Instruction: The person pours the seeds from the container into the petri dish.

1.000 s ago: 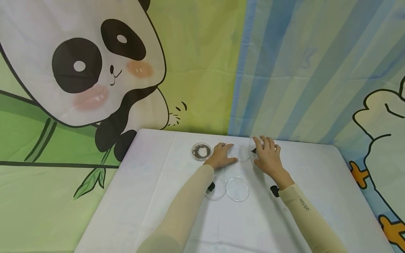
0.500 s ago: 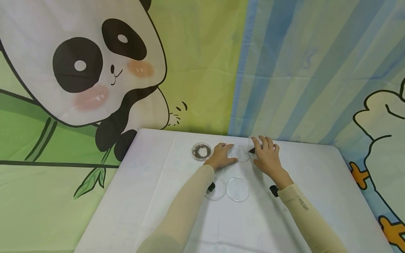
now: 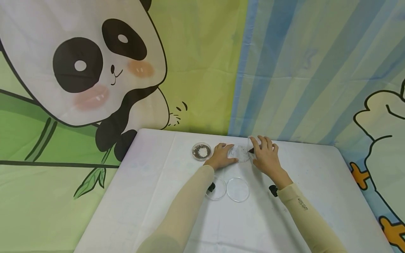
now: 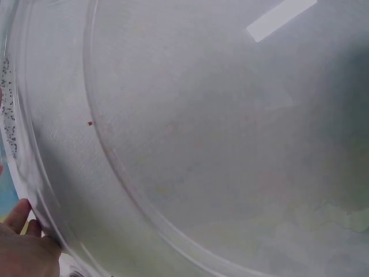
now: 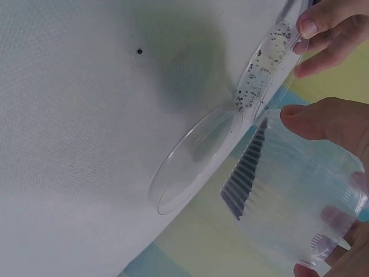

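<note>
In the head view my left hand (image 3: 220,156) grips a clear petri dish (image 3: 240,154) at its left side, with thumb and fingers around the rim. Dark specks are scattered over the dish floor. My right hand (image 3: 268,156) holds a clear plastic cup (image 5: 294,190), tilted with its mouth close over this dish. Along the cup's lower wall lies a dark wedge of material (image 5: 247,170), striped in the right wrist view. Fingers of my left hand (image 5: 328,34) also show there at the rim of the speckled dish.
Another petri dish (image 3: 201,143), holding dark material topped with white, sits left of my left hand. Nearer me lie two clear dishes (image 3: 238,201) (image 3: 218,199) side by side. A dark speck (image 5: 139,52) lies on the white table (image 3: 316,182); printed curtains (image 3: 199,70) hang behind.
Dark specks have appeared in the dish beside my left hand. The tilted cup in my right hand has shifted slightly left, and its dark material sits nearer the mouth. The left hand has stayed put.
</note>
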{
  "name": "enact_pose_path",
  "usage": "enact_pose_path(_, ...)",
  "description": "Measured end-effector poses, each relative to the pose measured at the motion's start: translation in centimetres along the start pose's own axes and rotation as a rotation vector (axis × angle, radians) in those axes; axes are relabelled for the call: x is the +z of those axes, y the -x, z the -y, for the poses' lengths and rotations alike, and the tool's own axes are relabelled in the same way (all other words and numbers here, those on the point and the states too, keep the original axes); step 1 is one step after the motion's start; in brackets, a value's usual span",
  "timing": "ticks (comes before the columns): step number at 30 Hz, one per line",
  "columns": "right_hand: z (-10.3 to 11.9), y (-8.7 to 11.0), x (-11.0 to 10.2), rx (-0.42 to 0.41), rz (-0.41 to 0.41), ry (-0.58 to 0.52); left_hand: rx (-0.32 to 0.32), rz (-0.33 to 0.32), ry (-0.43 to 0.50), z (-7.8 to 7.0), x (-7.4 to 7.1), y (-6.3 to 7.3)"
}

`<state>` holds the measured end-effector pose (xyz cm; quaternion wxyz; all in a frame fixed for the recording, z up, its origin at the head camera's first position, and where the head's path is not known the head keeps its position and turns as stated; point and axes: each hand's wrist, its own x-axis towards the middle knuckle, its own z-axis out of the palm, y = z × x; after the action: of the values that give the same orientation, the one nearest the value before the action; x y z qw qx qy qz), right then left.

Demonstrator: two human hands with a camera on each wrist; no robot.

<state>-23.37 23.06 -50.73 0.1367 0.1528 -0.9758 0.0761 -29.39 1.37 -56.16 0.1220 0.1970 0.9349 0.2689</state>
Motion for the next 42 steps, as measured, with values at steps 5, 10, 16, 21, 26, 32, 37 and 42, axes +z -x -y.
enact_pose_path(5,0.03,-0.02,0.02,0.004,0.005,-0.001,0.003,-0.007,0.015,-0.06,-0.05,0.14)
enact_pose_path(10,0.1,-0.05,-0.1,0.002,-0.003,-0.008,-0.001,-0.008,0.018,-0.02,-0.06,0.19)
enact_pose_path(16,0.11,-0.1,-0.06,-0.008,-0.013,0.003,0.006,-0.006,0.018,0.13,0.08,0.13)
enact_pose_path(21,0.09,-0.1,0.01,-0.009,-0.011,0.012,0.007,-0.01,0.017,0.19,0.12,0.06)
enact_pose_path(26,0.11,-0.12,-0.03,-0.008,-0.006,0.022,0.002,-0.012,0.018,0.26,0.23,0.0)
enact_pose_path(32,0.12,-0.15,-0.14,-0.009,-0.015,0.014,0.007,-0.014,0.017,0.27,0.24,0.0)
enact_pose_path(37,0.06,-0.14,-0.15,-0.012,-0.014,0.014,0.009,-0.011,0.02,0.19,0.14,0.12)
enact_pose_path(42,0.04,-0.16,-0.2,-0.015,-0.01,0.015,0.014,-0.015,0.018,0.05,0.01,0.23)
